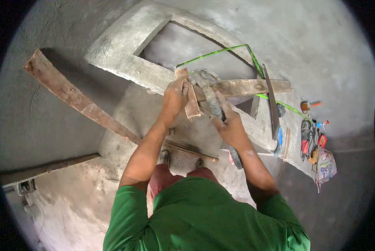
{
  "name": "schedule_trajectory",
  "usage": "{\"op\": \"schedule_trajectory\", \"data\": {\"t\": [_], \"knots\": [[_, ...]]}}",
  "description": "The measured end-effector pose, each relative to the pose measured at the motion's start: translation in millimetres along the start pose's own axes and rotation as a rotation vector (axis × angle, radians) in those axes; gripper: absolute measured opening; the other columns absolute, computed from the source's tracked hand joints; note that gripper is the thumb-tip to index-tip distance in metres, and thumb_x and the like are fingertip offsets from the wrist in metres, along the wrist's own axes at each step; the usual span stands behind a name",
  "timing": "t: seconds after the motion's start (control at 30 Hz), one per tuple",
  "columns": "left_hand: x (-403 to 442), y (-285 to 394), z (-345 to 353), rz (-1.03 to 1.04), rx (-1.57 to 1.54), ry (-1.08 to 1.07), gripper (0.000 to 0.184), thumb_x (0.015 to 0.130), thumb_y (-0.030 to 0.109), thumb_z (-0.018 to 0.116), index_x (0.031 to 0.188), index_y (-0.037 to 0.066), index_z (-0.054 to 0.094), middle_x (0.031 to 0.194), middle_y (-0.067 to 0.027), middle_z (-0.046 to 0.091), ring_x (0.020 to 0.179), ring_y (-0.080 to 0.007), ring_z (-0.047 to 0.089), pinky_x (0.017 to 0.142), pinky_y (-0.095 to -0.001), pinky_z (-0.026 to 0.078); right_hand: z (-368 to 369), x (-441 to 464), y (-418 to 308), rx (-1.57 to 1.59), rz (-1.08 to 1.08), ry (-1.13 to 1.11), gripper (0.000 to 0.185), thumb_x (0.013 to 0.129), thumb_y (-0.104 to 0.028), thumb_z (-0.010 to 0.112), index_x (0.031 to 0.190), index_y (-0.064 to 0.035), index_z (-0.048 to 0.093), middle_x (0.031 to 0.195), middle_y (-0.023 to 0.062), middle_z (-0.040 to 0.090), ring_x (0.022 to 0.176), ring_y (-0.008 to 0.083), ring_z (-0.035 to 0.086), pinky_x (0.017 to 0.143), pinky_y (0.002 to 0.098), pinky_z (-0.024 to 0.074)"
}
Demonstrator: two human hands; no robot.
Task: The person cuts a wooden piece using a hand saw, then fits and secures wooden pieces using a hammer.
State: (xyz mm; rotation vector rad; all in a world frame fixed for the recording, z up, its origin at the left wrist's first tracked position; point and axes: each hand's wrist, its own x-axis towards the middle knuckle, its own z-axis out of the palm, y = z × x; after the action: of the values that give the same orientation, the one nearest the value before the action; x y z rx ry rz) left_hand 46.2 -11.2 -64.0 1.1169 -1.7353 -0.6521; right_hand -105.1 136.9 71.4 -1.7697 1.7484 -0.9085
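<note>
Left fingers [185,86] clasp a flat wooden strip [193,107], right fingers [223,104] a ridged grey tool [212,102].

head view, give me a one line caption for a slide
Left hand gripping a short wooden piece, right hand holding a grey-handled tool, near a concrete frame.

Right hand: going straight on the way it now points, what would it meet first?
Besides the hammer it holds, the right hand would probably meet the long board first, just ahead of it, though the depth between them is unclear.
</note>
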Motion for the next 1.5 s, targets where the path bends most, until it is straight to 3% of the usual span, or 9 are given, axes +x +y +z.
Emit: {"op": "schedule_trajectory", "data": {"t": [0.17, 0.3, 0.5, 0.93, 1.03, 1.2, 1.3, 1.37, 1.5], "knots": [[-6.5, -0.8, 5.6, -0.088, -0.157, 0.075, 0.036, 0.088, 0.005, 0.071, 0.122, 0.002, 0.061, 0.094, -0.0167, 0.071, 0.088, -0.0352, 0.068, 0.08, -0.0426, 0.055, 6.7, 3.6, -2.4, -0.143, -0.129, -0.02, 0.077, 0.086, 0.0, 0.068, 0.156, -0.0048, 0.036, 0.145, 0.0284, 0.052, 0.138, 0.0442, 0.048, 0.115, 0.0445, 0.0374], [-13.1, -7.0, 9.2, -0.122, -0.226, 0.207, 0.042, 0.088, 0.004, 0.071, 0.128, 0.002, 0.059, 0.091, -0.0125, 0.073, 0.082, -0.0249, 0.071, 0.078, -0.0372, 0.056, 14.5, 7.3, 1.6, -0.121, -0.148, 0.001, 0.077, 0.086, 0.0, 0.068, 0.156, -0.0044, 0.036, 0.144, 0.0286, 0.053, 0.136, 0.0437, 0.051, 0.114, 0.0443, 0.0394], [-10.0, -12.8, 14.8, -0.11, -0.249, 0.202, 0.048, 0.087, 0.005, 0.072, 0.133, 0.004, 0.059, 0.095, -0.0118, 0.075, 0.086, -0.0216, 0.072, 0.084, -0.0351, 0.056, 14.0, 8.2, 2.4, -0.136, -0.166, 0.014, 0.078, 0.086, 0.0, 0.068, 0.156, -0.0042, 0.036, 0.142, 0.0288, 0.056, 0.133, 0.0416, 0.055, 0.111, 0.0444, 0.0426], [-6.3, -7.1, 7.7, -0.008, -0.102, 0.167, 0.048, 0.085, 0.002, 0.071, 0.132, 0.002, 0.06, 0.114, -0.0172, 0.071, 0.096, -0.0282, 0.071, 0.088, -0.0373, 0.055, 17.3, 5.1, 10.5, -0.155, -0.098, -0.014, 0.077, 0.086, 0.001, 0.063, 0.158, -0.0064, 0.035, 0.144, 0.0306, 0.053, 0.136, 0.0427, 0.051, 0.113, 0.0418, 0.0405], [-8.1, -5.6, 7.2, -0.171, -0.168, 0.051, 0.047, 0.086, 0.002, 0.071, 0.131, 0.001, 0.06, 0.121, -0.0194, 0.069, 0.101, -0.0328, 0.07, 0.09, -0.0396, 0.055, 17.4, 7.9, 13.6, -0.16, 0.001, -0.093, 0.076, 0.088, -0.003, 0.063, 0.158, -0.0051, 0.034, 0.145, 0.0335, 0.05, 0.14, 0.0454, 0.045, 0.117, 0.0444, 0.036], [-6.7, -2.8, 3.5, -0.071, -0.081, 0.115, 0.048, 0.085, 0.003, 0.072, 0.131, 0.002, 0.06, 0.119, -0.0213, 0.07, 0.102, -0.0375, 0.069, 0.088, -0.0419, 0.055, 18.9, 6.8, 17.1, -0.061, 0.058, -0.109, 0.077, 0.087, -0.003, 0.063, 0.158, -0.0046, 0.033, 0.146, 0.0345, 0.048, 0.14, 0.047, 0.044, 0.117, 0.0445, 0.0355], [-8.7, -2.7, 6.0, -0.097, -0.098, 0.12, 0.051, 0.083, 0.005, 0.075, 0.131, 0.003, 0.06, 0.12, -0.0217, 0.069, 0.103, -0.0382, 0.069, 0.089, -0.0416, 0.055, 24.1, 2.7, 23.0, -0.257, -0.178, 0.035, 0.076, 0.088, -0.001, 0.065, 0.158, -0.0091, 0.036, 0.146, 0.0256, 0.055, 0.138, 0.0371, 0.052, 0.113, 0.0371, 0.0395], [-8.5, -1.9, 6.4, -0.078, -0.069, 0.142, 0.053, 0.082, 0.007, 0.078, 0.131, 0.002, 0.06, 0.121, -0.0217, 0.068, 0.102, -0.0378, 0.068, 0.089, -0.041, 0.054, 12.3, 6.8, 14.6, -0.003, 0.039, -0.085, 0.075, 0.087, 0.001, 0.063, 0.157, -0.0071, 0.037, 0.151, 0.0248, 0.05, 0.144, 0.0377, 0.045, 0.117, 0.0371, 0.0342], [-27.1, 22.0, 3.9, -0.22, -0.133, 0.33, 0.062, 0.076, 0.017, 0.087, 0.127, -0.004, 0.06, 0.118, -0.0223, 0.064, 0.1, -0.0356, 0.064, 0.088, -0.0407, 0.053, 8.4, 2.8, 27.4, 0.001, -0.003, -0.024, 0.075, 0.087, 0.001, 0.061, 0.157, -0.0046, 0.036, 0.153, 0.027, 0.047, 0.145, 0.0394, 0.043, 0.118, 0.0377, 0.0326]]}}
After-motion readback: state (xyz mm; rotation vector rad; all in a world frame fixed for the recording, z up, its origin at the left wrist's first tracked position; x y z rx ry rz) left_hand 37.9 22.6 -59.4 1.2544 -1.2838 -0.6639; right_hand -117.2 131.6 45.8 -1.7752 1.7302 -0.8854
